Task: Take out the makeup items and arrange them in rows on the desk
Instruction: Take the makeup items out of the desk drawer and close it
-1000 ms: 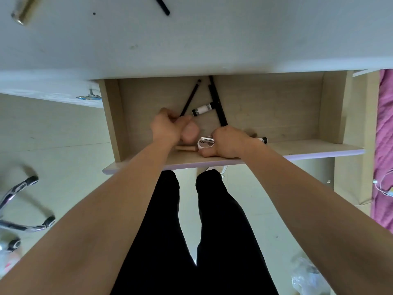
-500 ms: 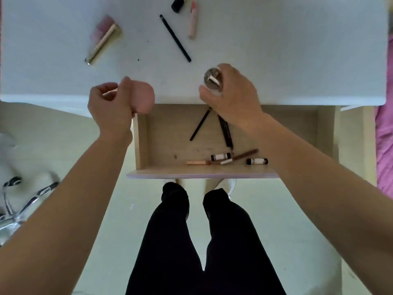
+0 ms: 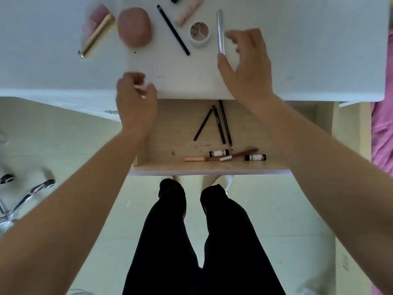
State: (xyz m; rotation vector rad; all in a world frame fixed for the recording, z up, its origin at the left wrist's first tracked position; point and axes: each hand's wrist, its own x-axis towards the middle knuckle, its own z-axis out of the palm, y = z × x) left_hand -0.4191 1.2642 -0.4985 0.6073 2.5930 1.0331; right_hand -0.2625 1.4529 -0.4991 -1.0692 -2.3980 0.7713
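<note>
The lid of the round pot (image 3: 199, 34) shows letters like "Idla". The white labels on the two small tubes (image 3: 219, 153) in the open drawer (image 3: 174, 133) below my hands are too small to read. The desk (image 3: 297, 60) is white, the floor is pale, and a pink cloth (image 3: 382, 124) is to the right of my right hand (image 3: 246, 67). This hand is released with its fingers spread. The silver pen (image 3: 220, 30) lies just left of its fingertips. My left hand (image 3: 136, 96) is loosely curled and seems to hold nothing. The pink sponge (image 3: 134, 26) lies beyond it.
</note>
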